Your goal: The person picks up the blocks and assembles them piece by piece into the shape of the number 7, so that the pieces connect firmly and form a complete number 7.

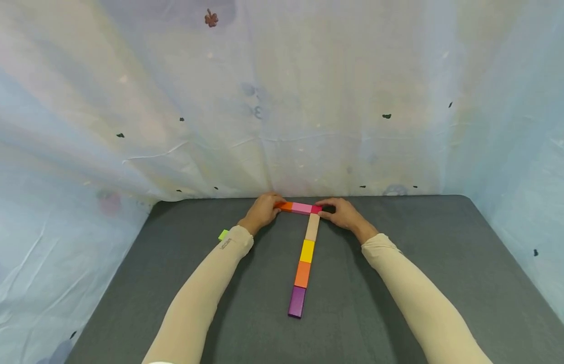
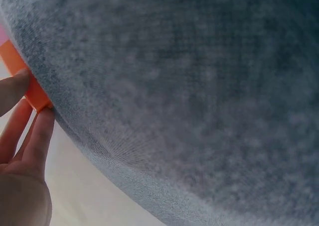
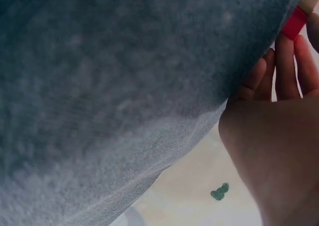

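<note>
Near the far edge of the table, three blocks lie end to end in a short row: orange (image 1: 285, 207), pink (image 1: 301, 208) and red (image 1: 316, 209). My left hand (image 1: 264, 210) pinches the orange block's outer end; in the left wrist view the thumb lies against one side of that block (image 2: 35, 94) and fingertips at its end. At the row's other end my right hand (image 1: 343, 213) holds the red block, also seen in the right wrist view (image 3: 294, 24), between thumb and fingers. From the red block a line runs toward me: beige (image 1: 312, 227), yellow (image 1: 307, 251), a second orange block (image 1: 302, 274) and purple (image 1: 297, 302).
A dark grey cloth-like surface covers the table (image 1: 173, 283). A pale patterned curtain (image 1: 309, 101) hangs behind its far edge and at both sides. Part of a lime-green thing (image 1: 223, 234) shows beside the left sleeve (image 1: 204, 298).
</note>
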A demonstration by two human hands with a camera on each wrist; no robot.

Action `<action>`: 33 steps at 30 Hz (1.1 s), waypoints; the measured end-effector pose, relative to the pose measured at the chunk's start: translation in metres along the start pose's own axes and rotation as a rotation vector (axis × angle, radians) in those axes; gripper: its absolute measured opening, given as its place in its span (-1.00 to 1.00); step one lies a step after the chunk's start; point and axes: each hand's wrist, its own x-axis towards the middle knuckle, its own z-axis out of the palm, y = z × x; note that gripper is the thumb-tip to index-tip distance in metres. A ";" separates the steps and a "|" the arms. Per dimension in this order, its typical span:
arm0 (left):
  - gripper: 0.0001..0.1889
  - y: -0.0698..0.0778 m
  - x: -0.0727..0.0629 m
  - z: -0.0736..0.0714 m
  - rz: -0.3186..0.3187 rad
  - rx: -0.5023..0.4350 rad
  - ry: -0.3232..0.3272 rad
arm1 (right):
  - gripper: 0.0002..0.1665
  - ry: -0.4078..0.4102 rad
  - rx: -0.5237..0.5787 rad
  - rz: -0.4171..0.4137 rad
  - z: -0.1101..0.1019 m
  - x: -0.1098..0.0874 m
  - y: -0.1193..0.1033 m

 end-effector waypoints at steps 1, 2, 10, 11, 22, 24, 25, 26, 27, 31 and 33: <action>-0.70 0.000 -0.001 0.000 0.002 -0.008 0.002 | -0.53 0.001 0.002 0.010 0.000 0.000 0.001; -0.71 -0.001 -0.001 0.000 0.005 -0.014 0.006 | -0.54 0.003 0.002 0.018 0.001 -0.001 0.001; -0.71 -0.003 -0.003 0.000 0.009 -0.019 0.003 | -0.59 0.027 -0.028 -0.008 0.003 0.000 0.004; -0.72 -0.002 -0.003 0.000 0.006 -0.019 0.002 | -0.59 0.030 -0.028 -0.012 0.003 0.000 0.004; -0.72 -0.005 -0.005 0.001 -0.020 -0.024 0.012 | -0.58 0.048 -0.035 -0.059 0.005 0.002 0.002; -0.72 -0.005 -0.006 0.000 -0.017 -0.021 0.012 | -0.59 0.046 -0.031 -0.048 0.005 0.002 0.001; -0.72 -0.005 -0.006 0.000 -0.016 -0.019 0.011 | -0.59 0.045 -0.030 -0.044 0.005 0.002 0.001; -0.72 -0.004 -0.006 -0.001 -0.015 -0.018 0.012 | -0.59 0.045 -0.026 -0.035 0.004 0.002 0.001; -0.72 -0.004 -0.006 -0.001 -0.015 -0.018 0.013 | -0.59 0.045 -0.026 -0.029 0.004 0.002 0.000; -0.72 -0.004 -0.006 -0.002 -0.011 -0.020 0.020 | -0.59 0.045 -0.019 0.000 0.003 0.002 -0.001; -0.72 -0.004 -0.006 -0.001 -0.009 -0.021 0.020 | -0.59 0.040 -0.016 0.010 0.003 0.002 -0.001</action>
